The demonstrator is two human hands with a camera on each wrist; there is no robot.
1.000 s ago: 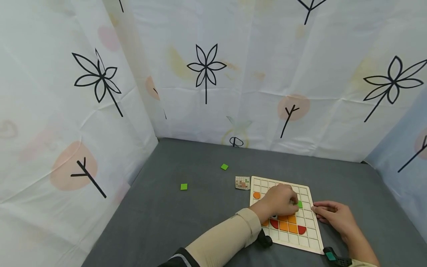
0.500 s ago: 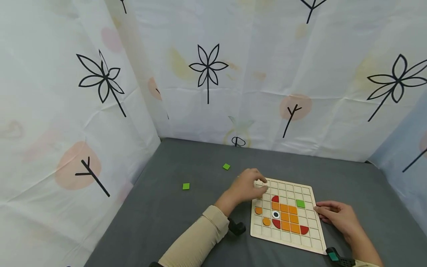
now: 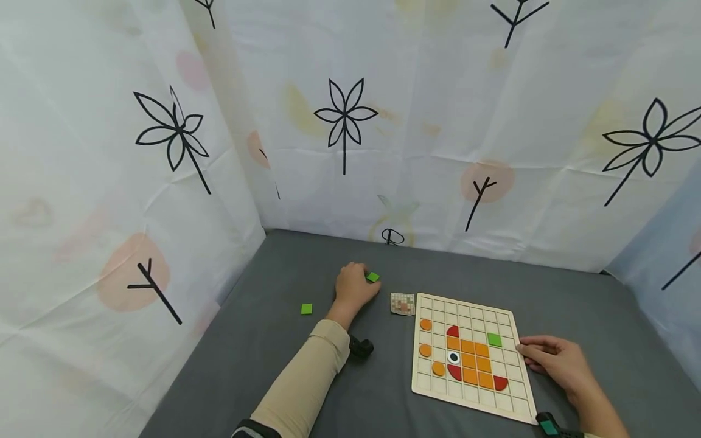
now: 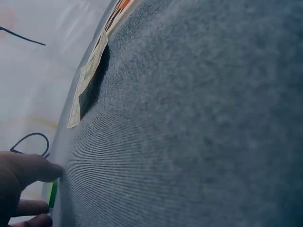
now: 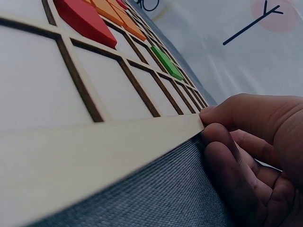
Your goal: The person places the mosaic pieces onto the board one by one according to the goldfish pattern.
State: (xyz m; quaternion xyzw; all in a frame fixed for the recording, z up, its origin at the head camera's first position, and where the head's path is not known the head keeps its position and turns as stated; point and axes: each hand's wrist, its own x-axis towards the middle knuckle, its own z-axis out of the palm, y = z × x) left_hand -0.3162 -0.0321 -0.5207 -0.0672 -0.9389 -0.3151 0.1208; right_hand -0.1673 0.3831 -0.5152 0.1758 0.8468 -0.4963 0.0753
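My left hand (image 3: 353,285) is at the back of the table, with thumb and fingers parted around a small green square tile (image 3: 373,277). In the left wrist view, the tile (image 4: 52,194) shows between the thumb and another finger. My right hand (image 3: 555,359) pinches the right edge of a wooden grid board (image 3: 438,387), thumb on the rim (image 5: 142,142) and fingers curled beside it. On the board, orange squares (image 3: 468,361), red quarter-rounds (image 3: 454,372), an eye piece (image 3: 453,358), several orange discs (image 3: 425,325) and one green square (image 3: 494,339) lie in cells.
Another green square tile (image 3: 306,309) lies on the grey table to the left. A small printed pattern card (image 3: 402,304) lies against the board's back left corner, curling up slightly. Patterned white cloth (image 3: 416,121) hangs behind and along the sides.
My left hand has left the green square on the board and travelled left and back, past the pattern card, to the green tile. The right hand stays at the board's edge.
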